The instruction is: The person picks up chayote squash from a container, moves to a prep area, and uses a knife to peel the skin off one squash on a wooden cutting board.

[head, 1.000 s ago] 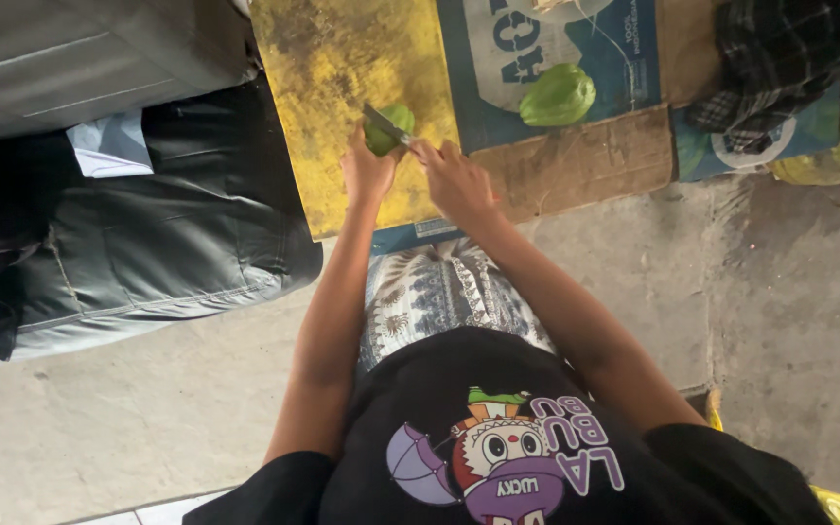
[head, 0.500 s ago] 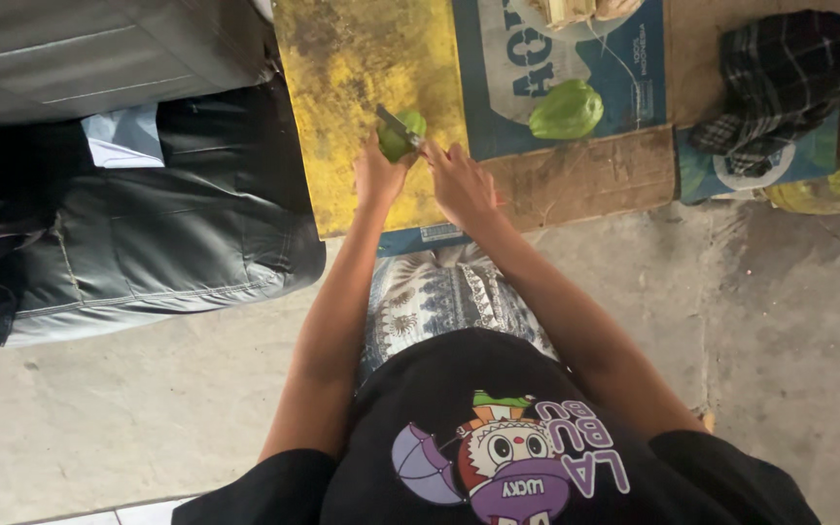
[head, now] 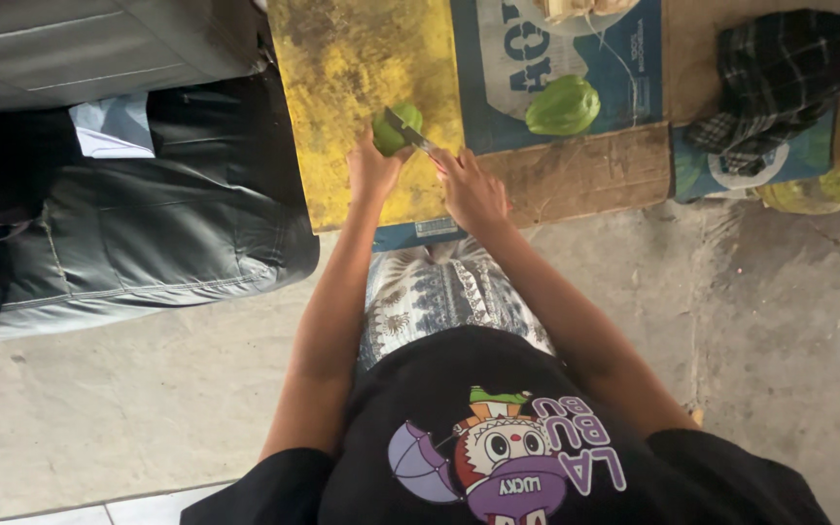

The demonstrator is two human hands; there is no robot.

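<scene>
**Both hands on the green fruit and knife, over the yellow board**

Left hand is wrapped around a small green fruit, fingers curled over its near side, pinning it down on the yellow board. Looks like a hold to stop it rolling under the blade.

Right hand is closed around a knife handle. Blade angles up and left from the fist and meets the fruit on its right side. Can't tell how deep the edge sits; the contact point is too small to read.

Fruit sits near the right edge of the board, about halfway up it. Being there keeps both forearms roughly straight out from the body, no reaching across.

Board is stained yellow, worn dark in patches, and lies on the concrete floor. Its right edge butts against a flattened cardboard sheet, blue print on top and plain brown along the near strip.

A second green fruit, larger and lobed, lies on the blue part of the cardboard, well apart from the hands, to the right of the knife. Whole as far as I can see.

Other stuff:
- dark checked cloth at the cardboard's far right corner
- pale bowl at the top edge, cut off by the frame
- dark padded seat just left of the board

Person sits low behind the board's near edge, patterned fabric over the lap.
</scene>
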